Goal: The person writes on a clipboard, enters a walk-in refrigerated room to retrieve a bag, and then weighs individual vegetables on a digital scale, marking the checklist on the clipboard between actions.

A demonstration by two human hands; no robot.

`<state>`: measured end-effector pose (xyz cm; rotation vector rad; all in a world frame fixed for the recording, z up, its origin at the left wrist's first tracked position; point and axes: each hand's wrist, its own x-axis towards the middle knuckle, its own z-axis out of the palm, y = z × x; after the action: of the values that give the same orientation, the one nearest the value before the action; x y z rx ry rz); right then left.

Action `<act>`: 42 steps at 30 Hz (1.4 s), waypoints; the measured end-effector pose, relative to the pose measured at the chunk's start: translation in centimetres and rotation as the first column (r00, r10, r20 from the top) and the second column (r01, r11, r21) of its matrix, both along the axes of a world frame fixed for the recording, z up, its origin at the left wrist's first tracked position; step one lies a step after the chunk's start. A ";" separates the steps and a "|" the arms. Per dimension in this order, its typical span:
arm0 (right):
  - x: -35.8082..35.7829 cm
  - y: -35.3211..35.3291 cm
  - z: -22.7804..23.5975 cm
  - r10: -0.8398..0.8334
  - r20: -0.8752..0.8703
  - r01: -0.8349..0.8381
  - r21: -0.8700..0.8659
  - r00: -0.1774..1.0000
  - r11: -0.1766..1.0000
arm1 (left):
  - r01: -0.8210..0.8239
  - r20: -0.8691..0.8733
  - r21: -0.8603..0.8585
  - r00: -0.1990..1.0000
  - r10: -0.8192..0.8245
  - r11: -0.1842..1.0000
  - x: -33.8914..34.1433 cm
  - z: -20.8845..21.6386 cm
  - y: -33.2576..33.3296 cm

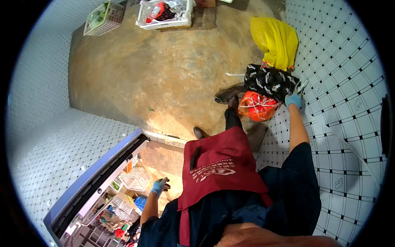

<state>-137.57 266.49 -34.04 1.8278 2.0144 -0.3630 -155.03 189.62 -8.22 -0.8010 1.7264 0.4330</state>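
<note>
My right hand (293, 99), in a blue glove, reaches to the wall side and is closed on the end of a black bag (267, 80) with a repeated white-and-red print. Whitish strap or plastic shows beside those fingers. Against the near side of the black bag rests a red-orange bag (258, 106) tied with pale string. A yellow sack (275, 41) leans on the wall just beyond. Low by my left side, my left hand (158, 186), also blue-gloved, hangs near the doorway with its dark-looking fingers apart and nothing plainly in them.
White tiled walls (337, 103) rise on both sides. A doorway threshold (164, 138) lies by my feet, with crates (135, 179) beyond it. Across the brown floor (144, 70) stand a crate of greens (103, 18) and a white crate (164, 24) with bagged goods.
</note>
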 end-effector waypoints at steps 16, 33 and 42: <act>-8.4 -20.1 -4.1 0.809 -0.470 -0.935 -0.162 0.353 0.314 | -0.476 -0.277 0.458 0.726 0.630 0.751 15.4 -14.3 -11.8; -47.1 -56.1 1.2 0.896 -0.410 -0.872 -0.358 -0.174 -0.333 | -0.795 -0.433 0.077 0.517 0.739 0.602 33.9 -18.5 -4.3; -39.6 -100.3 20.7 0.164 -0.668 -0.471 0.307 -0.726 -0.827 | -0.731 -0.243 0.509 -0.628 0.740 -0.454 32.9 -21.4 -2.3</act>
<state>-177.19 166.17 -13.38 -1.7549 2.0129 -0.6539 -122.12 187.34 -29.66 -2.4443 0.6527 2.2711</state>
